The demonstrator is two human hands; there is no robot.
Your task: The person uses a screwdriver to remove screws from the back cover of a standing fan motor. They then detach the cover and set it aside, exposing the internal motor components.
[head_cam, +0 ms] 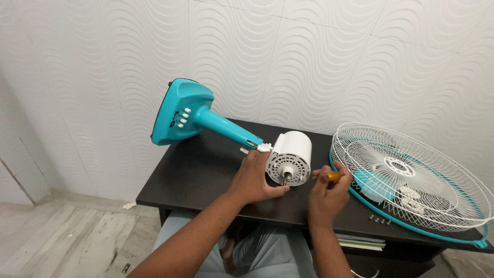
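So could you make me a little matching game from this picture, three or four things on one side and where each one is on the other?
Things:
1. fan motor
2. screwdriver
3. fan guard
4. loose screws

Places:
A. lying flat at the right end of the dark table
B. in the right hand
C. steadied by the left hand
D. on the table, just in front of the guard's rim

Pairs: 1-C, 2-B, 3-A, 4-D
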